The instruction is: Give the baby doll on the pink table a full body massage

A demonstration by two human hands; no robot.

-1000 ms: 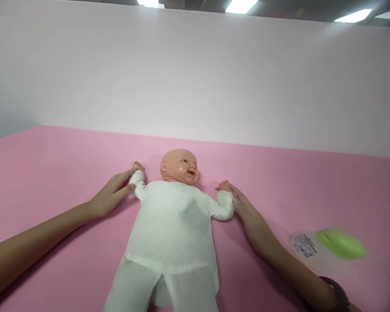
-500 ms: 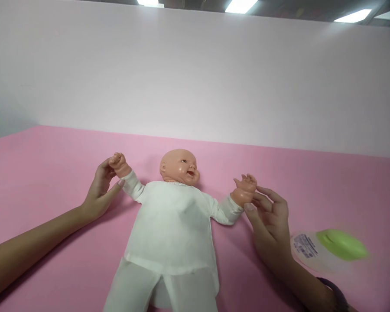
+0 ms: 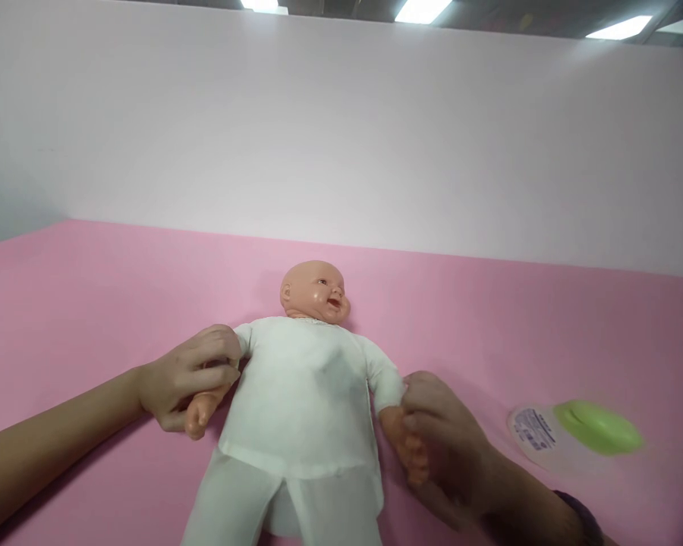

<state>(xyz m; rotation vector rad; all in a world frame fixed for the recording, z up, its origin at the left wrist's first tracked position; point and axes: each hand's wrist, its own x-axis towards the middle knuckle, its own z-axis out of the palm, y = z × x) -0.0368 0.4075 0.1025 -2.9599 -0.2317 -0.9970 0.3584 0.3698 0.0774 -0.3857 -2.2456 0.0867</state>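
A bald baby doll (image 3: 301,394) in a white top and white trousers lies on its back, its head turned to the right. My left hand (image 3: 196,371) is closed around the doll's arm on the left, near the wrist. The doll's small hand (image 3: 199,415) pokes out below my fingers. On the other side, my right hand (image 3: 447,436) grips the doll's other forearm (image 3: 395,428), with slight motion blur. Both doll arms point down along its body. The lower legs are cut off by the bottom of the view.
The doll lies on a pink surface (image 3: 119,288). To the right lies a clear bottle with a printed label and a green cap (image 3: 597,427), close to my right forearm. A white wall (image 3: 341,136) rises behind the surface.
Both doll arms have swung from raised out at the sides down toward its hips, with my hands holding them. The doll's head and body have stayed in place.
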